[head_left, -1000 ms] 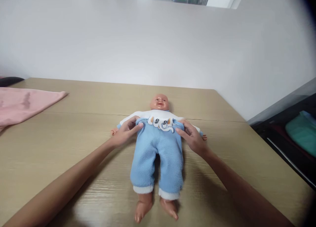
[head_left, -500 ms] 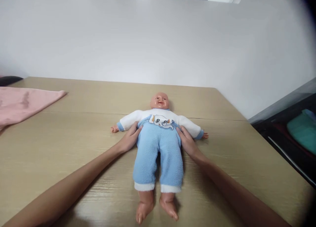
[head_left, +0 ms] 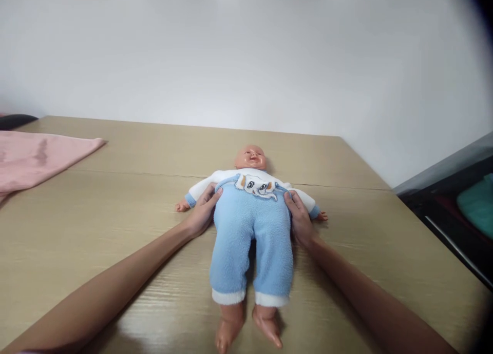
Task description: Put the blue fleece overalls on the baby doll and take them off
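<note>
A baby doll (head_left: pixel 251 158) lies on its back on the wooden table, head toward the wall and bare feet toward me. It wears a white long-sleeved top with blue cuffs and fleecy blue trousers (head_left: pixel 234 241) with white hems. An elephant face decorates the front near the waist. My left hand (head_left: pixel 206 205) is closed on the waistband at the left side, thumb on top. On the opposite side, my right hand (head_left: pixel 299 213) pinches the waistband between thumb and fingers. Both hands' fingers are partly hidden by cloth and the doll's body.
A pink cloth (head_left: pixel 42 156) lies on the table (head_left: pixel 127 210) at the left. Behind the table stands a white wall (head_left: pixel 231 61). Beyond the right edge is a dark object with a teal item (head_left: pixel 477 205). A black curved object (head_left: pixel 17 121) shows at far left.
The waistband is now held wider and a little higher on the doll, my right hand having moved outward. The doll's trousers look fuller, and the camera view has shifted slightly.
</note>
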`<state>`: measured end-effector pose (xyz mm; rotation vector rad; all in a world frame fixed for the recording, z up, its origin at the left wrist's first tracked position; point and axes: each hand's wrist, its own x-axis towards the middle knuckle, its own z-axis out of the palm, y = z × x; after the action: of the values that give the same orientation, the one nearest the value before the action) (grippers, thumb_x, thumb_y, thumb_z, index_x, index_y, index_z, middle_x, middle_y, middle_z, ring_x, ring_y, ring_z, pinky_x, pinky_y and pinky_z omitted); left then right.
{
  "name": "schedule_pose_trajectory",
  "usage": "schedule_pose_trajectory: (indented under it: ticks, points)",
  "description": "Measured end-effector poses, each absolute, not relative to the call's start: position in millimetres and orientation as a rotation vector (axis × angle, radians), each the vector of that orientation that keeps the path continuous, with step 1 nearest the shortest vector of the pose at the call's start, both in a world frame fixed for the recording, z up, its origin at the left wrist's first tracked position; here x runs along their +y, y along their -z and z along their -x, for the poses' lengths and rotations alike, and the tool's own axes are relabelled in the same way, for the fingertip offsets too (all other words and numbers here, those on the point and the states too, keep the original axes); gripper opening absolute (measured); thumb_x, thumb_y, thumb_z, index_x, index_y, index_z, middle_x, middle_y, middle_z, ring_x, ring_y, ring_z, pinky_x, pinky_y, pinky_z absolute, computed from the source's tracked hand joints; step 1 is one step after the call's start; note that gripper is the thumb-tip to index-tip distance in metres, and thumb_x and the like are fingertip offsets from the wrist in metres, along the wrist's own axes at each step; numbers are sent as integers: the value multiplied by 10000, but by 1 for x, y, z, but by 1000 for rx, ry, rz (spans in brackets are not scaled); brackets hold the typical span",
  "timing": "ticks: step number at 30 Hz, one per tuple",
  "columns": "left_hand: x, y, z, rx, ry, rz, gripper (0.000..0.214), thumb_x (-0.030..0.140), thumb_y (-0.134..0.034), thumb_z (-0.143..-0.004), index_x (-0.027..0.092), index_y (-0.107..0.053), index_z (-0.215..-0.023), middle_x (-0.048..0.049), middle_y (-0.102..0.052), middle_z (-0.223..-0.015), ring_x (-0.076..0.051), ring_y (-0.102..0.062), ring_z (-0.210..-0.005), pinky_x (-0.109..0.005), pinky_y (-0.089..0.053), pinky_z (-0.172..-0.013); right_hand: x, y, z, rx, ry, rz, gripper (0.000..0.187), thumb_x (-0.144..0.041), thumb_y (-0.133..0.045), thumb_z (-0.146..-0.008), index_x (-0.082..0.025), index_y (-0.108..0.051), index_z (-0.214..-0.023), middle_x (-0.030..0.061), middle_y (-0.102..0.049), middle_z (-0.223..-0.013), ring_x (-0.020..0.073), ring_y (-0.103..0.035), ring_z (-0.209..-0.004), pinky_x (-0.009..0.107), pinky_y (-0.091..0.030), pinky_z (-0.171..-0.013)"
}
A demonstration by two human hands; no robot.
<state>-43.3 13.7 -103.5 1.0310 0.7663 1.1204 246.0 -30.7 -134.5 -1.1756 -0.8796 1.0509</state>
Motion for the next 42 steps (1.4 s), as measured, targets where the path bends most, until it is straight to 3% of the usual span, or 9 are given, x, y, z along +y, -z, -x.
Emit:
schedule_pose_trajectory:
  ticks: [6,12,21,24,27,31,34,39,42]
  points:
    - [24,105,53,766,-1101,-1070,342,498,-850,-929,218,-655,-959,10,-604,-907,-178,-545,-844,-293,-455,-792,-27,136,-251,-1136,-870,1272,374,-633,-630,-1012,-275,-558,-930,0,-593,-847,234,-577,-796,350,-535,-746]
    - [26,106,60,866,-1109,-1401,384,538,-742,-1006,209,-581,-890,17,-509,-888,-181,-467,-859,-302,-392,-810,-36,128,-248,-1208,-689,1332,308,-547,-657,-1014,-264,-589,-915,-10,-550,-870,237,-534,-871,354,-458,-854]
    - [20,97,49,949,-1255,-1662,340,560,-616,-1089,221,-627,-1073,-8,-593,-1002,-202,-529,-950,-311,-431,-881,-36,91,-254,-1306,-753,1209,368,-544,-681,-997,-260,-548,-806,-35,-449,-754,187,-421,-701,328,-393,-672]
    - [22,100,48,1018,-1331,-1669,352,581,-608,-1090,230,-625,-1094,-10,-608,-996,-209,-544,-960,-317,-436,-903,-19,79,-262,-1316,-885,1225,385,-616,-736,-921,-263,-591,-870,-35,-532,-738,185,-468,-667,318,-394,-620]
    - [24,104,48,1020,-1361,-1633,346,578,-622,-1082,233,-615,-1098,-8,-604,-997,-206,-538,-944,-315,-429,-882,-1,72,-264,-1400,-725,1320,361,-587,-761,-879,-256,-622,-914,3,-646,-791,214,-577,-714,348,-464,-681]
    - [25,108,49,1007,-1363,-1615,342,582,-631,-1074,241,-609,-1100,-3,-586,-982,-202,-520,-914,-312,-424,-858,12,55,-244,-1514,-281,1306,107,-345,-662,-923,-258,-639,-979,35,-654,-876,247,-607,-815,410,-501,-820]
    - [24,109,48,1010,-1381,-1595,351,592,-631,-1070,244,-601,-1104,2,-574,-960,-200,-514,-887,-314,-424,-846,23,32,-212,-1651,-151,1145,125,-215,-621,-916,-256,-639,-1033,73,-687,-1031,271,-633,-936,437,-519,-923]
    - [20,107,47,1002,-1417,-1604,326,564,-634,-1077,241,-599,-1111,-12,-596,-992,-208,-541,-922,-319,-437,-861,74,7,-151,-2253,-342,1023,161,-185,-645,-985,-228,-704,-1129,89,-771,-1134,273,-707,-1007,424,-530,-984]
    - [18,107,48,971,-1435,-1640,286,527,-618,-1097,243,-614,-1128,-18,-596,-1008,-211,-545,-940,-326,-438,-878,111,11,-122,-2716,-565,888,332,-72,-696,-904,-215,-737,-1201,109,-782,-1262,280,-726,-1118,385,-544,-965]
